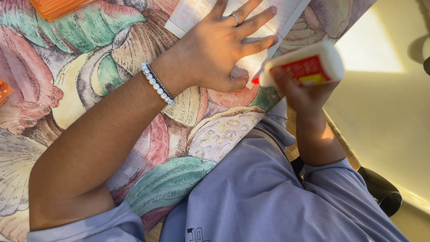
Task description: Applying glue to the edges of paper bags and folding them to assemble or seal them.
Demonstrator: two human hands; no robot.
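White paper sheet with faint pink print [197, 13] sits near the far edge of the worktop [148, 134], which is covered in a cloth with big painted leaves and shells in pink, green and tan. Left hand [219, 49] is laid flat on the sheet, fingers spread wide, palm down, looks like it's pinning the paper so it won't slide; wrist has a white bead bracelet [156, 84] and there's a ring on one finger. Right hand [300, 92] has its grip wrapped tight around a white plastic glue bottle with a red label [309, 67], tipped sideways so the red nozzle points at the sheet's near edge, just beside the left thumb. Orange paper stack [58, 6] sits well apart at the far left.
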